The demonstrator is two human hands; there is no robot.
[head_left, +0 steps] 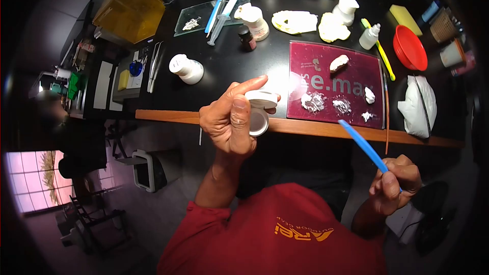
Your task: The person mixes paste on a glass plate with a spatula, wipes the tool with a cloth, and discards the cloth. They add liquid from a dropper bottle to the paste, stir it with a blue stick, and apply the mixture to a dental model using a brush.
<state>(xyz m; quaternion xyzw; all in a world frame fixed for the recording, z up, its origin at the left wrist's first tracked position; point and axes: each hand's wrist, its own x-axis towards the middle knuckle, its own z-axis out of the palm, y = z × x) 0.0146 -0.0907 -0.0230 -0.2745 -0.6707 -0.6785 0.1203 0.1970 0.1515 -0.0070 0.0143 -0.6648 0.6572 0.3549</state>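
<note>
My left hand [230,119] is raised in front of the table edge and holds a small white jar [259,121] together with its white lid [262,99] pinched between fingers and thumb. My right hand [395,183] sits lower right, near my body, gripping a blue-handled tool [362,145] that points up and left toward the dark red glass slab [326,84]. The slab lies on the black table and carries several small heaps of white powder or paste [313,102].
The black table with a wooden front edge [168,116] holds white bottles [187,68], syringes on a glass plate [219,12], a red bowl [410,47], a yellow sponge [405,19], a crumpled white tissue [418,104], a yellow brush [379,48] and a yellow box [128,9].
</note>
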